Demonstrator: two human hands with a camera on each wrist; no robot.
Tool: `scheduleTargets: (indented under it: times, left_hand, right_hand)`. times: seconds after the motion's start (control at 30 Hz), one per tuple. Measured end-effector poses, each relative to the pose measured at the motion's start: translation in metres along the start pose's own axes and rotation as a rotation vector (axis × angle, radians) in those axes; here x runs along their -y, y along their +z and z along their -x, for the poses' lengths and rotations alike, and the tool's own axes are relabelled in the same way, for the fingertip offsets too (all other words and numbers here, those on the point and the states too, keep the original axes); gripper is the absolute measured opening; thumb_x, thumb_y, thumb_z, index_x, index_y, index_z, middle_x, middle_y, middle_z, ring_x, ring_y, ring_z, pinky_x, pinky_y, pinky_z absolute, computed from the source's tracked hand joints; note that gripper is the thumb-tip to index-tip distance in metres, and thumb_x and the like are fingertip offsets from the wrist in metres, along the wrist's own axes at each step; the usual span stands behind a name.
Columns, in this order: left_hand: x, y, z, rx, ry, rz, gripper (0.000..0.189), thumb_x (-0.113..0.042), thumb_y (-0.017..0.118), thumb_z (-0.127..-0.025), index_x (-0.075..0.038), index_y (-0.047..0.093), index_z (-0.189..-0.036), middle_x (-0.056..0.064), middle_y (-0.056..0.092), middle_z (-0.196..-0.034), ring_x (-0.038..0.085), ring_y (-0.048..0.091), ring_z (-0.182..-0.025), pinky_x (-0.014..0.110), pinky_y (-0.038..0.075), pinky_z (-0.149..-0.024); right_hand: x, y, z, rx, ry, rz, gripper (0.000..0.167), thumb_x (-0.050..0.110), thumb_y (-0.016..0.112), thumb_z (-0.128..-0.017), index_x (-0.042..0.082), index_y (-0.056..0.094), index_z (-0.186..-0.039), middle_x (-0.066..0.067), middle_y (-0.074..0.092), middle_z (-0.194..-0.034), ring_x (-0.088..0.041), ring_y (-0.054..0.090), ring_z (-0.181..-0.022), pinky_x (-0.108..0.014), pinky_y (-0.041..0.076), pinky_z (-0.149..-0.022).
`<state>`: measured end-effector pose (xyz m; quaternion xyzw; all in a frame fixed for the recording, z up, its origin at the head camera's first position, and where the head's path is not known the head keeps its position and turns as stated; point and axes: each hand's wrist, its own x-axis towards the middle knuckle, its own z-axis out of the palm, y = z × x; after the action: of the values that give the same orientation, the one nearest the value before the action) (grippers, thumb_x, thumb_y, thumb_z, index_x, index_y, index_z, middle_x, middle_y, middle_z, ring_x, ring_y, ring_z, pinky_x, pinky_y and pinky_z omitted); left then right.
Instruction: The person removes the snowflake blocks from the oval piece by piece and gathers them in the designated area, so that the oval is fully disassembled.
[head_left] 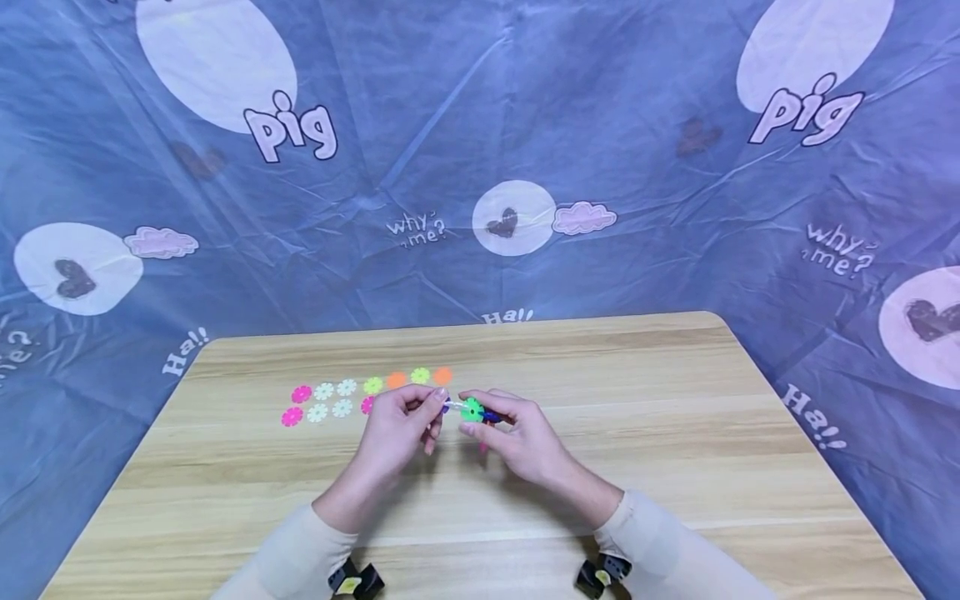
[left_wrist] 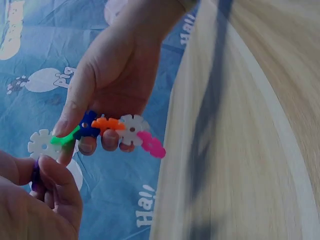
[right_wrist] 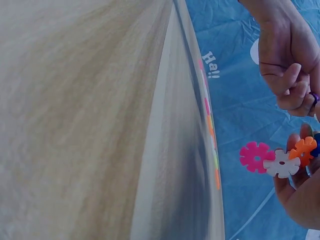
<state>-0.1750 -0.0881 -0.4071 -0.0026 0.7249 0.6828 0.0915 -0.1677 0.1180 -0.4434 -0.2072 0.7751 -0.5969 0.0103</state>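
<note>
In the head view, my left hand (head_left: 397,429) and right hand (head_left: 528,433) meet above the table. My left hand (left_wrist: 40,200) pinches a purple notched disc (left_wrist: 35,175), mostly covered by its fingers. It stands against the white end of a chain of flower-shaped snowflake discs (left_wrist: 131,130); whether the two interlock is hard to see. With thumb and fingers, my right hand (left_wrist: 117,75) grips that chain near its green disc (left_wrist: 67,137). From there the chain runs through dark blue, orange and white discs to a pink disc (right_wrist: 257,157) hanging free.
Two rows of loose snowflake discs lie on the wooden table (head_left: 225,483), left of and behind the hands. They include a pink disc (head_left: 292,417), a pale disc (head_left: 323,391), a yellow-green disc (head_left: 372,385) and an orange disc (head_left: 443,376). A printed blue cloth (head_left: 450,275) hangs behind.
</note>
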Motion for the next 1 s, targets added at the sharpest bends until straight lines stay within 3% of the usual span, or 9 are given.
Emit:
scheduleTargets:
  times: [0.17,0.33,0.5,0.87,1.0]
  left_hand:
    - [-0.0008,0.0008,0.0004,-0.031,-0.021,0.0,0.022,-0.007,0.067,-0.106,0.013,0.071,-0.115,0.0,0.061,-0.071,0.008,0.051,-0.056,0.02,0.046,-0.046]
    - [-0.0042,0.0017,0.0012,-0.055,0.022,-0.145,0.018,-0.01,0.068,-0.106,0.006,0.074,-0.102,-0.001,0.055,-0.068,0.009,0.045,-0.053,0.022,0.039,-0.045]
    - [-0.0066,0.0019,0.0002,-0.063,0.086,-0.257,0.019,-0.01,0.067,-0.106,0.002,0.073,-0.094,-0.001,0.054,-0.07,0.011,0.048,-0.058,0.022,0.04,-0.05]
    - [-0.0042,-0.0004,-0.0019,-0.044,0.051,-0.115,0.02,-0.013,0.065,-0.108,0.005,0.074,-0.104,-0.001,0.053,-0.062,0.01,0.045,-0.05,0.023,0.04,-0.045]
    - [-0.0029,-0.0028,-0.0039,-0.044,0.019,-0.067,0.022,-0.013,0.064,-0.109,0.006,0.071,-0.102,0.0,0.055,-0.065,0.01,0.046,-0.051,0.022,0.042,-0.046]
  right_hand:
    - [-0.0005,0.0016,0.0001,-0.004,0.0,0.001,0.046,0.016,0.079,-0.099,0.0,0.068,-0.141,-0.013,0.074,-0.109,-0.033,0.074,-0.074,-0.028,0.06,-0.078]
    - [-0.0007,0.0029,-0.0003,-0.006,-0.001,0.002,0.046,0.015,0.079,-0.099,0.0,0.068,-0.141,-0.012,0.074,-0.107,-0.03,0.073,-0.074,-0.028,0.06,-0.079]
    - [-0.0001,0.0032,-0.0013,-0.006,0.005,-0.006,0.047,0.015,0.079,-0.099,-0.001,0.067,-0.142,-0.013,0.074,-0.109,-0.032,0.074,-0.074,-0.027,0.061,-0.078]
    - [-0.0004,0.0021,-0.0039,-0.001,0.019,-0.024,0.044,0.015,0.077,-0.1,0.004,0.069,-0.142,-0.011,0.073,-0.102,-0.033,0.073,-0.072,-0.025,0.058,-0.072]
    - [-0.001,0.0019,-0.0041,0.0,0.029,-0.035,0.044,0.015,0.076,-0.101,0.005,0.068,-0.143,-0.015,0.074,-0.108,-0.033,0.073,-0.072,-0.026,0.059,-0.074]
